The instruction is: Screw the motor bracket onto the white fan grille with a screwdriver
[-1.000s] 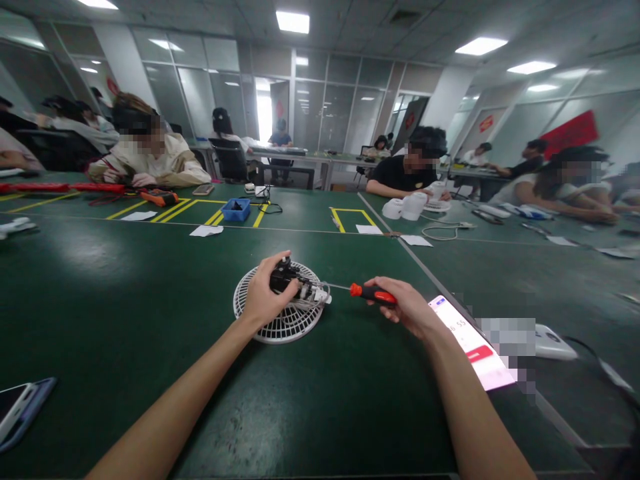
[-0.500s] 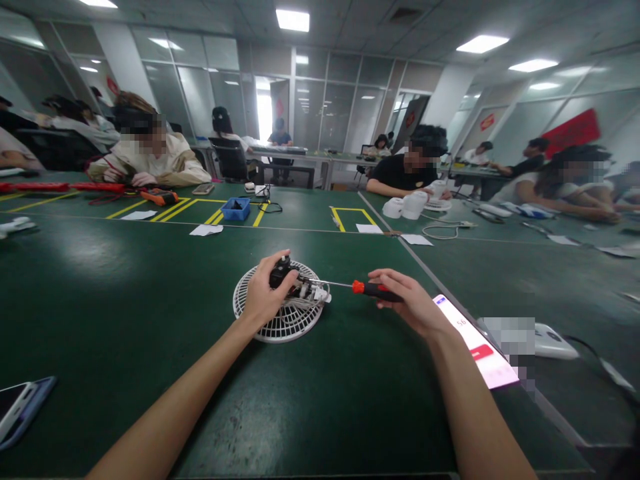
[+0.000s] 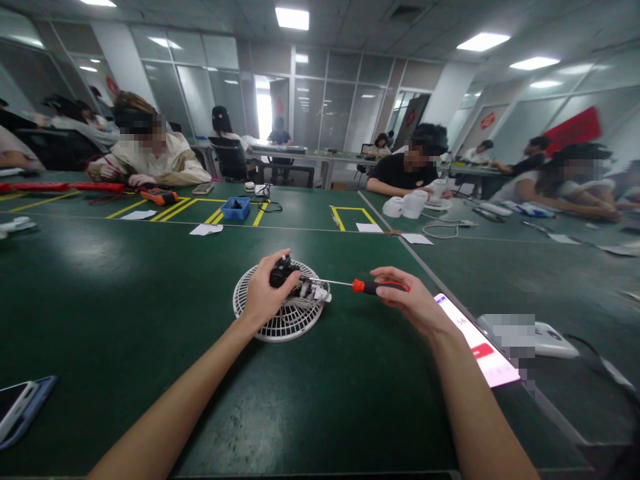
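A round white fan grille [image 3: 290,328] lies on the green table, with a black fan motor [image 3: 281,273] and white wiring on top of it. My left hand [image 3: 267,290] is closed around the motor, thumb on its near right side. In my right hand [image 3: 407,299] is a screwdriver [image 3: 369,287] with a black and red handle, held level between thumb and fingers. Its metal shaft points left and its tip reaches the parts at the motor's right side. Whether the tip sits in a screw is too small to tell.
A lit phone [image 3: 477,343] lies right of my right forearm, near a white device [image 3: 553,340] with a cable. Another phone [image 3: 20,407] is at the left edge. Farther off are a blue bin [image 3: 235,209], paper slips, white fan parts [image 3: 413,205] and seated people.
My right hand's fingers have shifted on the screwdriver handle, the thumb now lying across it, and the handle appears turned. My left hand and the motor stay in place.
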The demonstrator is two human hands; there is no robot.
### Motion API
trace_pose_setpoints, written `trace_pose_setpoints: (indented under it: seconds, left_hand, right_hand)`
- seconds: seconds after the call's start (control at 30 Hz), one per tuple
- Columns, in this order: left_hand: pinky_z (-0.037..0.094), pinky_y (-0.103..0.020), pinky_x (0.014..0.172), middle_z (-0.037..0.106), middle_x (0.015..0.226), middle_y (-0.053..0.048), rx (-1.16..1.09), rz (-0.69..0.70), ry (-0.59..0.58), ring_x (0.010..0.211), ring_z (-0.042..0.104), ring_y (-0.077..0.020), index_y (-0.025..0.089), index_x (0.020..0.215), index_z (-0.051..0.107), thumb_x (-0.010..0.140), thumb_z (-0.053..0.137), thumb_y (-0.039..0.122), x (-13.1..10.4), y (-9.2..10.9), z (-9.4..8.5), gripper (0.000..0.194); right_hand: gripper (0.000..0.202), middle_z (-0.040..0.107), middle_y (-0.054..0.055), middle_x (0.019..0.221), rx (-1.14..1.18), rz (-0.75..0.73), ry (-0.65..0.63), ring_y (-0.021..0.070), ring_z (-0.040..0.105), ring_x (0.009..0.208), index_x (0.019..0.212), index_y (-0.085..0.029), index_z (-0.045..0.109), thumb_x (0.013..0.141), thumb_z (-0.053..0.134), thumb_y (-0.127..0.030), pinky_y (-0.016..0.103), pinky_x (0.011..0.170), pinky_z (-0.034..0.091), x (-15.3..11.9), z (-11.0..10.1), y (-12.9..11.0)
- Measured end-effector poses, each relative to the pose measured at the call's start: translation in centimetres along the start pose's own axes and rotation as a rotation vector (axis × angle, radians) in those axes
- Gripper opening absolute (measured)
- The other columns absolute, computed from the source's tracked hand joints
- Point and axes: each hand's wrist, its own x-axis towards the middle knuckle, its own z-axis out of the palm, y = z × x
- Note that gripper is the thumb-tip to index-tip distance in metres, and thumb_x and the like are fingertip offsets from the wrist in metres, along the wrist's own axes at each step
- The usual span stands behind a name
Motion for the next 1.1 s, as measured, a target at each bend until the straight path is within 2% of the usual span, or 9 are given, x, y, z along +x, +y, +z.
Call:
trace_pose_setpoints:
  seconds: [0.17,0.23,0.3,0.4,0.5,0.73,0.93,1.0,1.1]
  left_hand:
    - [0.051,-0.048,0.105,0.068,0.125,-0.007,-0.005,-0.006,0.003,0.115,0.066,-0.0253,0.028,0.129,0.064,0.088,0.072,0.041,0.03,0.10,0.00,0.044]
    - [0.051,-0.048,0.106,0.068,0.125,-0.008,-0.006,-0.006,0.004,0.116,0.065,-0.0257,0.028,0.130,0.064,0.088,0.072,0.041,0.04,0.04,-0.02,0.045]
    - [0.050,-0.049,0.107,0.068,0.127,-0.008,-0.006,-0.007,0.005,0.117,0.065,-0.0260,0.028,0.130,0.063,0.088,0.072,0.042,0.05,-0.05,-0.03,0.045]
    - [0.050,-0.049,0.108,0.068,0.129,-0.008,-0.009,-0.010,0.006,0.119,0.065,-0.0265,0.028,0.131,0.063,0.089,0.070,0.042,0.04,-0.15,-0.05,0.045]
    - [0.049,-0.048,0.109,0.067,0.130,-0.008,-0.013,-0.010,0.000,0.121,0.064,-0.0266,0.028,0.131,0.063,0.090,0.069,0.042,0.00,-0.19,-0.07,0.043]
    - [0.049,-0.047,0.109,0.067,0.129,-0.008,-0.006,0.008,0.001,0.120,0.065,-0.0257,0.027,0.130,0.063,0.090,0.068,0.040,0.05,-0.37,0.03,0.042]
    - [0.049,-0.048,0.109,0.068,0.128,-0.008,-0.003,0.007,0.010,0.119,0.065,-0.0258,0.028,0.130,0.063,0.088,0.071,0.040,0.02,-0.42,0.13,0.044]
    - [0.049,-0.048,0.109,0.068,0.128,-0.008,-0.005,0.006,0.008,0.120,0.065,-0.0258,0.027,0.131,0.063,0.089,0.070,0.040,-0.01,-0.42,0.12,0.044]
    - [0.049,-0.048,0.109,0.068,0.128,-0.008,-0.009,0.005,0.012,0.119,0.065,-0.0258,0.027,0.130,0.063,0.088,0.071,0.040,-0.01,-0.38,0.08,0.045]
  right_hand:
    - [0.049,0.069,0.003,0.102,0.011,-0.059,-0.030,0.0202,0.064,0.093,0.101,-0.024,0.074,0.055,0.092,-0.027,0.032,0.080,0.054,0.13,-0.11,0.46]
    - [0.047,0.071,0.006,0.112,0.049,-0.012,-0.066,0.0228,0.067,0.098,0.105,-0.025,0.073,0.062,0.090,-0.035,0.033,0.077,0.057,0.04,0.02,0.41]
    - [0.043,0.073,0.009,0.108,0.060,0.091,-0.096,0.0207,0.069,0.083,0.109,-0.024,0.071,0.074,0.082,-0.047,0.029,0.061,0.057,-0.09,0.16,0.20]
    - [0.044,0.072,0.006,0.076,-0.005,0.228,-0.136,0.0108,0.050,0.045,0.113,-0.022,0.070,0.087,0.067,-0.057,0.021,0.035,0.033,-0.25,0.29,-0.18]
    - [0.046,0.067,0.002,0.065,-0.047,0.210,-0.144,0.0074,0.039,0.038,0.114,-0.020,0.069,0.086,0.067,-0.056,0.020,0.035,0.018,-0.27,0.34,-0.40]
    - [0.050,0.067,0.001,0.075,-0.090,0.049,-0.052,0.0114,0.048,0.054,0.113,-0.021,0.070,0.071,0.081,-0.046,0.024,0.048,0.032,-0.15,-0.02,0.07]
    - [0.041,0.068,0.003,0.095,-0.146,-0.093,-0.034,0.0202,0.062,0.084,0.103,-0.025,0.075,0.066,0.085,-0.039,0.031,0.070,0.049,-0.08,-0.08,0.42]
    - [0.038,0.067,0.004,0.093,-0.113,-0.059,-0.048,0.0187,0.062,0.077,0.103,-0.023,0.075,0.072,0.082,-0.046,0.030,0.065,0.049,-0.07,0.19,0.39]
    - [0.046,0.068,0.005,0.082,-0.039,0.067,-0.078,0.0178,0.062,0.064,0.110,-0.021,0.072,0.082,0.071,-0.058,0.028,0.049,0.046,-0.16,0.47,0.25]
